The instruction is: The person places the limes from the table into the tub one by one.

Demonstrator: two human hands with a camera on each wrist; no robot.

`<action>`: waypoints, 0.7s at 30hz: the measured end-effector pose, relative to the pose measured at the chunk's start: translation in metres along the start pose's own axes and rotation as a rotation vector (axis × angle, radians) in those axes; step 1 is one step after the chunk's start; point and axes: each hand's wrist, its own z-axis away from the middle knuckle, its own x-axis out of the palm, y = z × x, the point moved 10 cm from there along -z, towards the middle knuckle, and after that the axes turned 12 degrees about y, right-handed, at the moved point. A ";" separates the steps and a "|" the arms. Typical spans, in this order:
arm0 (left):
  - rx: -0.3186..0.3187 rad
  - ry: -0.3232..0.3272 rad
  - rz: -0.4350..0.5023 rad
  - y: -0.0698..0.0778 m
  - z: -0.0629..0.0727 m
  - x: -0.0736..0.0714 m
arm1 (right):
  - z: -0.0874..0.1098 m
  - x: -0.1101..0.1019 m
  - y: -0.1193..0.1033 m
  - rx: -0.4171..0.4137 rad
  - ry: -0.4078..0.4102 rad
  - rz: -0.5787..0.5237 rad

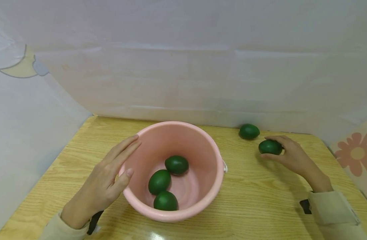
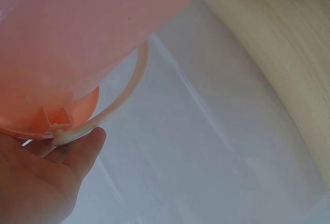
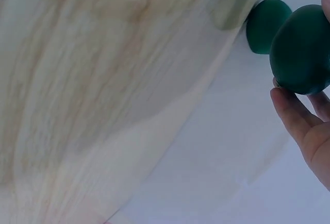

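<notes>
A pink bucket (image 1: 214, 186) stands upright with three dark green egg-shaped fruits (image 1: 166, 201) at its bottom. My left hand (image 1: 103, 181) rests at the bucket's left rim, fingers fairly straight and thumb tip over the edge. The left wrist view shows those fingers (image 2: 85, 154) beside the pale handle (image 2: 121, 98) and its lug. Off to the right, my right hand (image 1: 294, 156) holds another green fruit (image 1: 270, 147) between thumb and fingers; the right wrist view shows this fruit (image 3: 301, 51) with fingertips on its side.
One more green fruit (image 1: 249, 131) lies behind the held one, near the back wall (image 1: 177, 80). The wood-grain table (image 1: 246, 200) meets white sheeting at its back and sides. The bucket's white handle joint (image 1: 225, 166) juts out on the right.
</notes>
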 end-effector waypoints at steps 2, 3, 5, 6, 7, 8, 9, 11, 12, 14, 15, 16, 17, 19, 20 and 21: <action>-0.001 0.000 0.002 0.000 0.000 0.000 | 0.001 -0.002 -0.005 -0.017 0.017 -0.004; -0.002 -0.001 0.002 0.000 0.000 0.000 | 0.002 -0.003 -0.008 -0.022 0.023 -0.006; -0.001 -0.001 0.003 0.000 0.000 0.000 | 0.002 -0.005 -0.013 -0.032 0.035 -0.006; 0.000 -0.001 0.003 0.000 0.000 0.000 | 0.003 -0.006 -0.016 -0.039 0.040 -0.009; 0.000 -0.001 0.003 0.000 0.000 0.000 | 0.003 -0.007 -0.019 -0.045 0.044 -0.015; 0.001 -0.001 0.003 0.000 0.000 0.000 | 0.004 -0.008 -0.022 -0.052 0.053 -0.013; 0.002 0.000 0.003 0.000 0.000 0.000 | 0.004 -0.009 -0.026 -0.063 0.062 -0.017; 0.004 0.001 0.003 0.000 0.000 0.000 | 0.004 -0.012 -0.033 -0.081 0.077 -0.024; 0.004 0.001 0.003 0.000 0.000 0.000 | 0.005 -0.013 -0.037 -0.089 0.085 -0.029; 0.004 0.001 0.003 0.000 0.000 0.000 | 0.005 -0.015 -0.044 -0.098 0.099 -0.029; 0.004 0.001 0.003 0.000 0.000 0.000 | 0.005 -0.016 -0.047 -0.104 0.104 -0.031; 0.004 0.000 0.003 0.000 0.000 0.000 | 0.005 -0.017 -0.051 -0.108 0.108 -0.030; 0.004 0.000 0.003 0.000 0.000 0.000 | 0.005 -0.018 -0.054 -0.114 0.113 -0.028; 0.003 -0.001 0.003 0.000 0.000 0.000 | 0.005 -0.020 -0.059 -0.125 0.121 -0.026; 0.003 -0.002 0.003 0.001 0.000 0.000 | 0.005 -0.021 -0.062 -0.128 0.123 -0.026; 0.004 -0.002 0.002 0.001 -0.001 0.000 | 0.005 -0.022 -0.064 -0.132 0.124 -0.026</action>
